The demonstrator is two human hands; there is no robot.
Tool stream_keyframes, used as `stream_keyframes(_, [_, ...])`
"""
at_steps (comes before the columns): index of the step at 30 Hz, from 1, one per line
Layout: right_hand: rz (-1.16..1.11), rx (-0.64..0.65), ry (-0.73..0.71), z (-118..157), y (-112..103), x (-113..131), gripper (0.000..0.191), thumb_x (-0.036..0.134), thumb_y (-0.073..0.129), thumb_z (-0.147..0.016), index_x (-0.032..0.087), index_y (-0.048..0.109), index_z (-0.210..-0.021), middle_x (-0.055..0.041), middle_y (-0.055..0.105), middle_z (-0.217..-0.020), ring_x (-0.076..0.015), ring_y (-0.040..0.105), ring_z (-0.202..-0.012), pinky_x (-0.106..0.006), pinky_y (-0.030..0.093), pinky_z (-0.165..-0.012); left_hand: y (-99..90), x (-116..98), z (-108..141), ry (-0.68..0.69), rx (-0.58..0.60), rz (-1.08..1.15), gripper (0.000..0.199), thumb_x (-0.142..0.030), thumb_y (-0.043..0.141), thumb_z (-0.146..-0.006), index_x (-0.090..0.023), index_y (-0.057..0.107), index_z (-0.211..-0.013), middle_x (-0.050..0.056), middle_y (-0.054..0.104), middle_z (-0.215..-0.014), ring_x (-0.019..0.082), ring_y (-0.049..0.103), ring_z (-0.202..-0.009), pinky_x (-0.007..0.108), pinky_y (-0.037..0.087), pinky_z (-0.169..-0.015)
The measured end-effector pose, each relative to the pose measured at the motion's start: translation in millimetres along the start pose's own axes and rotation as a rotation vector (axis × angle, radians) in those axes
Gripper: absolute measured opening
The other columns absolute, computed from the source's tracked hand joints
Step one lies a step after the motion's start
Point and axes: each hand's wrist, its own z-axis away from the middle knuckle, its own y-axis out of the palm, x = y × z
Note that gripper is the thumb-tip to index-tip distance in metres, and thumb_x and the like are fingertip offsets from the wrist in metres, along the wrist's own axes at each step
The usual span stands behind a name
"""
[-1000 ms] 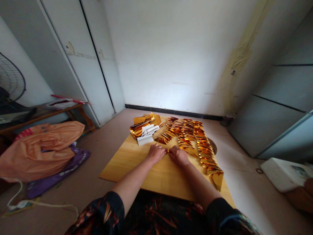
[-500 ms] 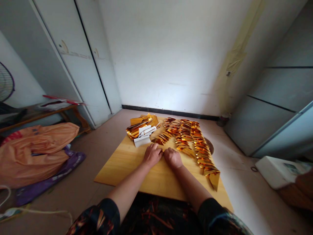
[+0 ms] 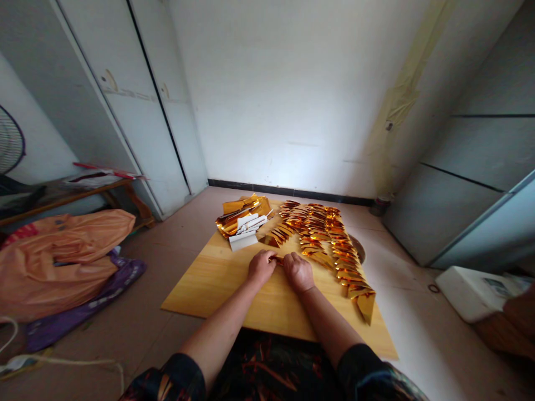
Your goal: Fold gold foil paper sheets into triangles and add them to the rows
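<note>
Between my two hands is a small piece of gold foil paper (image 3: 278,259), mostly covered by fingers. My left hand (image 3: 262,266) pinches its left end, and my right hand (image 3: 298,271) is closed on its right end. Both hands are over the middle of a wooden board (image 3: 209,284). Beyond and to the right of them lie several rows of folded gold foil pieces (image 3: 349,262). A pile of gold foil sheets (image 3: 229,225) is at the board's back left, with white paper pieces (image 3: 243,240) on and in front of it.
An orange bag (image 3: 54,267) and a purple bag (image 3: 87,303) are on the floor at the left, near a low wooden bench (image 3: 121,192). A white box (image 3: 472,292) stands at the right. Cabinets and a wall surround the board.
My hands have shifted slightly and turned, and a little more of the gold foil between them now shows. The things on the board have not moved.
</note>
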Motion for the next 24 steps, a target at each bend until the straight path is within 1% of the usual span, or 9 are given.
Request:
stream_keyframes(6, [-0.007, 0.043, 0.011, -0.1, -4.6, 0.9, 0.025, 0.021, 0.041, -0.095, 0.018, 0.063, -0.084, -0.0050, 0.063, -0.080, -0.0123, 0.054, -0.064, -0.025, 0.026, -0.054, 1.4, 1.6, 3.4, -0.012, -0.019, 0.028, 0.029, -0.008, 0.056, -0.080, -0.021, 0.070, -0.102, 0.003, 0.071, -0.105, 0.016, 0.064, -0.097, 0.027, 0.049, -0.091])
stream_keyframes(11, [-0.010, 0.064, 0.026, -0.5, -6.8, 0.7, 0.024, 0.020, 0.042, -0.094, 0.018, 0.064, -0.085, -0.0050, 0.063, -0.081, -0.0126, 0.054, -0.066, -0.024, 0.027, -0.056, -0.4, -1.2, 4.2, -0.029, -0.008, 0.010, 0.033, -0.005, 0.056, -0.078, -0.020, 0.071, -0.104, 0.005, 0.071, -0.108, 0.018, 0.064, -0.102, 0.028, 0.048, -0.095])
stream_keyframes(17, [-0.009, 0.083, 0.054, -0.8, -7.2, -0.9, 0.023, 0.020, 0.041, -0.095, 0.018, 0.063, -0.087, -0.0047, 0.063, -0.082, -0.0123, 0.055, -0.067, -0.024, 0.027, -0.055, -3.5, -7.5, 4.0, -0.079, 0.017, 0.007, 0.034, -0.007, 0.056, -0.079, -0.020, 0.071, -0.106, 0.005, 0.071, -0.112, 0.018, 0.064, -0.106, 0.028, 0.046, -0.098])
stream_keyframes(21, [0.003, 0.087, 0.077, -0.9, -7.1, -1.5, 0.022, 0.020, 0.042, -0.095, 0.019, 0.062, -0.088, -0.0045, 0.063, -0.083, -0.0124, 0.056, -0.068, -0.025, 0.028, -0.054, -1.9, -6.9, 1.8, -0.110, 0.023, 0.043, 0.034, -0.008, 0.055, -0.080, -0.021, 0.071, -0.106, 0.004, 0.071, -0.113, 0.018, 0.064, -0.108, 0.028, 0.046, -0.098])
stream_keyframes(24, [0.005, 0.079, 0.060, -0.8, -6.3, -1.6, 0.021, 0.020, 0.042, -0.095, 0.019, 0.062, -0.087, -0.0045, 0.062, -0.082, -0.0121, 0.055, -0.067, -0.025, 0.028, -0.054, -0.8, -5.2, 0.3, -0.131, 0.022, 0.045, 0.035, -0.008, 0.054, -0.080, -0.022, 0.071, -0.106, 0.003, 0.071, -0.113, 0.017, 0.064, -0.108, 0.028, 0.047, -0.098])
